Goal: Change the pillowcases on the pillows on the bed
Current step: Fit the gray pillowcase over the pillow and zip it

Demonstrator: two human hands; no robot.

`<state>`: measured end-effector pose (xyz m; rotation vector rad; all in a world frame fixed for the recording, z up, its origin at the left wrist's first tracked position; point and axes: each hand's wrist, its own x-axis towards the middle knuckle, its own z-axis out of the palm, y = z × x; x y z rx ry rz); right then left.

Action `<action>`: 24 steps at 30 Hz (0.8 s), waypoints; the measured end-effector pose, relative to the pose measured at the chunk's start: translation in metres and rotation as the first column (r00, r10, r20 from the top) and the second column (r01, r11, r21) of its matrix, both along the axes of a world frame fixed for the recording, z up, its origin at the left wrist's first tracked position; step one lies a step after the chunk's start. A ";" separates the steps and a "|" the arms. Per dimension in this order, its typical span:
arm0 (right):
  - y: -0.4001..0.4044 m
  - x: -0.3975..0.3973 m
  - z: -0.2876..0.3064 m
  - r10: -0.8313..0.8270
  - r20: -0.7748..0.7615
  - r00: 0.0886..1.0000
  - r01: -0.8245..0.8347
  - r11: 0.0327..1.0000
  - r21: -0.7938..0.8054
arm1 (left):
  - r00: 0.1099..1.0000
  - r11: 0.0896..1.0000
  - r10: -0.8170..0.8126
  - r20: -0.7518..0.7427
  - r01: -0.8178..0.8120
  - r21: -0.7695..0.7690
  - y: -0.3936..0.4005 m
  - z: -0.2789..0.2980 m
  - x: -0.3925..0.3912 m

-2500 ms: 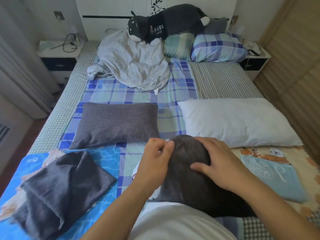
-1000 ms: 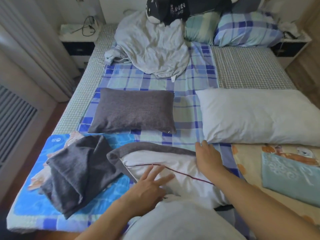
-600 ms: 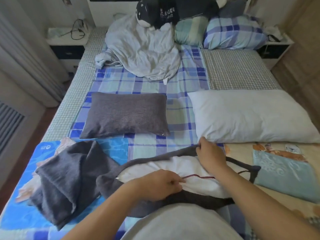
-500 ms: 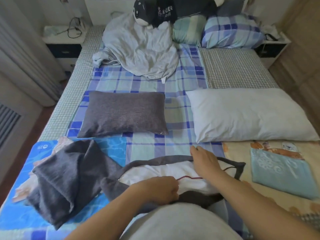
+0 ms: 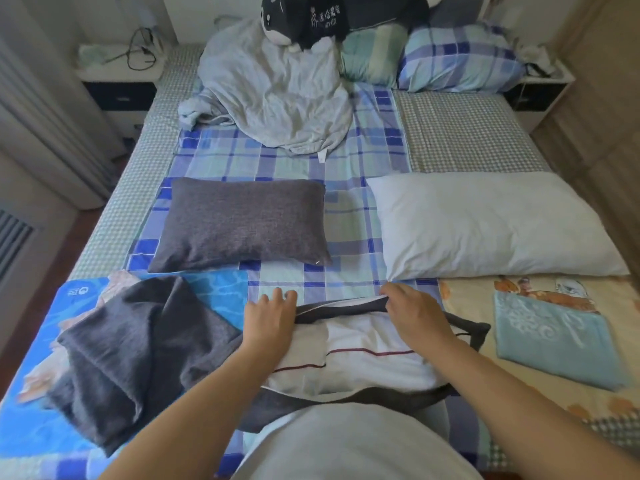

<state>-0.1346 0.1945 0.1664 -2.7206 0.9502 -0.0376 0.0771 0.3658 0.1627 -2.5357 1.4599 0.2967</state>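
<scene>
Our right hand (image 5: pixel 414 315) has its fingers (image 5: pixel 393 293) curled over the far edge of the grey pillowcase (image 5: pixel 346 401), pinching its dark rim where it opens. Our left hand (image 5: pixel 268 318) lies flat at the left end of that same opening, fingers loose and straight with the tips resting on the plaid sheet (image 5: pixel 349 230); it grasps nothing. Between the two hands the pillowcase mouth gapes, and the white pillow (image 5: pixel 367 362) with its thin dark red stripe shows inside, reaching from under our fingers back toward our body. The grey fabric wraps around its near side and right corner.

Just left of our left hand lies a crumpled dark grey pillowcase (image 5: pixel 138 351) on a blue printed cloth (image 5: pixel 38 441). Beyond our fingers, a grey covered pillow (image 5: pixel 242 223) sits on the plaid sheet, and a bare white pillow (image 5: pixel 485 223) lies to its right, its near corner close to our right fingers. A folded light blue towel (image 5: pixel 554 337) rests on the cream cartoon-print cloth (image 5: pixel 460 292) to the right. At the head of the bed (image 5: pixel 467 133) we see a rumpled pale sheet (image 5: pixel 277 95), a dark plush toy (image 5: pixel 311 15) and two plaid pillows (image 5: pixel 457 60).
</scene>
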 end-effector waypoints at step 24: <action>-0.020 0.003 0.071 -0.527 0.161 0.835 0.506 0.849 0.154 | 0.795 0.759 0.290 -0.533 -0.530 -0.378 0.024 0.090 0.028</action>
